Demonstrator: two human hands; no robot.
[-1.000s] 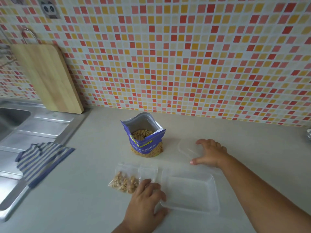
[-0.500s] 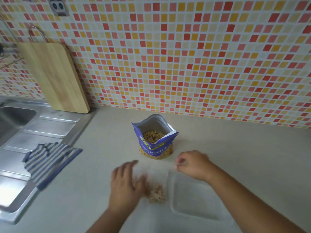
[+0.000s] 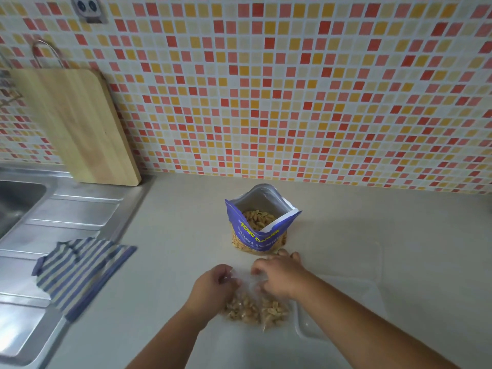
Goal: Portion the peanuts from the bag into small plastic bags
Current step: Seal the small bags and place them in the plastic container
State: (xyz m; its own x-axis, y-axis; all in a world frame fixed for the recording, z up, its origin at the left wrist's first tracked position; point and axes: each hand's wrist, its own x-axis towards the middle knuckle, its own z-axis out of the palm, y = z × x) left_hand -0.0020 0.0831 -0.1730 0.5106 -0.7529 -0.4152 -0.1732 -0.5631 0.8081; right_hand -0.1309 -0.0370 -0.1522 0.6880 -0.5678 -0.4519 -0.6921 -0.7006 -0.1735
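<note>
Both hands have closed in since half a second ago. The left hand (image 3: 213, 286) and right hand (image 3: 279, 279) reach forward, knuckles up, fingers curled. Each grip pinches the top edge of the small plastic bag (image 3: 254, 311), clear and holding peanuts, lying on the counter (image 3: 186, 209) just nearer than the grip. The open blue peanut bag (image 3: 255, 237) stands just beyond.

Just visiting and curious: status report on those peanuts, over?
Left grip and right grip pinch small plastic bag, peanuts inside. Peanut bag open, upright behind. Nothing in the way; clear tray beside right arm.
</note>
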